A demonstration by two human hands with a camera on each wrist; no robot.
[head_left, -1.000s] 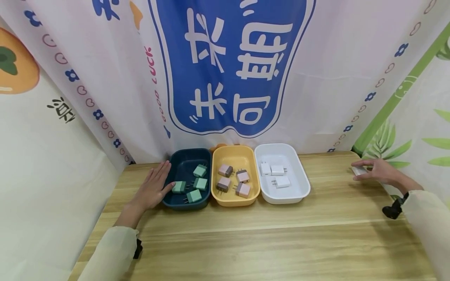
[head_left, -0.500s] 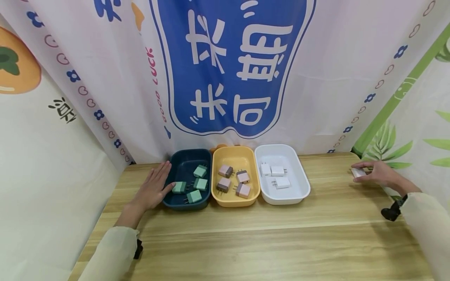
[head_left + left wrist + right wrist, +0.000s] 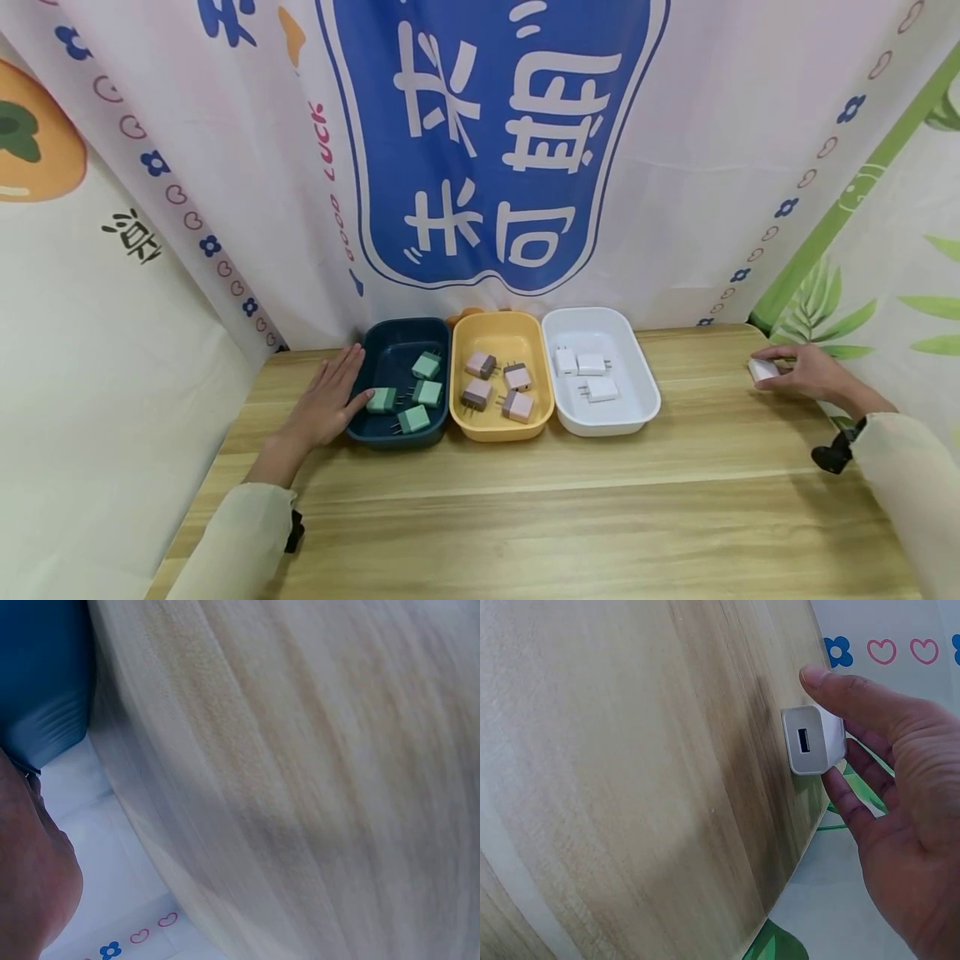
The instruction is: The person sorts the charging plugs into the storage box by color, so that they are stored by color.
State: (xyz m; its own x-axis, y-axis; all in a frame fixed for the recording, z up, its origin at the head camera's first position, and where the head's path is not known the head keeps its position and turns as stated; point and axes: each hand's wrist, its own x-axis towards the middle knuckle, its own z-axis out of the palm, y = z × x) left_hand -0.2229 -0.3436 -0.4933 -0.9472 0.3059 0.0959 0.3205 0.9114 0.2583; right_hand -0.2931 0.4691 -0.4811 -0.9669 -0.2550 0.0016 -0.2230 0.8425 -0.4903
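Note:
My right hand (image 3: 810,372) is at the table's far right, thumb on one side and fingers on the other of a white USB wall charger (image 3: 762,370). In the right wrist view the charger (image 3: 804,740) shows its USB port, and the fingertips lie along its lower side. My left hand (image 3: 322,406) lies with straight fingers along the left side of a dark blue tray (image 3: 408,327); its thumb reaches over the rim near a green charger (image 3: 382,401). In the left wrist view only part of that hand (image 3: 37,862) shows beside the blue tray (image 3: 45,682).
A yellow tray (image 3: 502,323) holds several pink-and-grey chargers (image 3: 477,392), and a white tray (image 3: 637,400) holds three white chargers (image 3: 600,389). Several green chargers (image 3: 427,365) lie in the blue tray. Behind the wooden table (image 3: 525,525) hangs a printed curtain (image 3: 697,208).
The white charger at the right has turned slightly and shifted a little within my right hand's fingers. The left hand and the trays stay in place.

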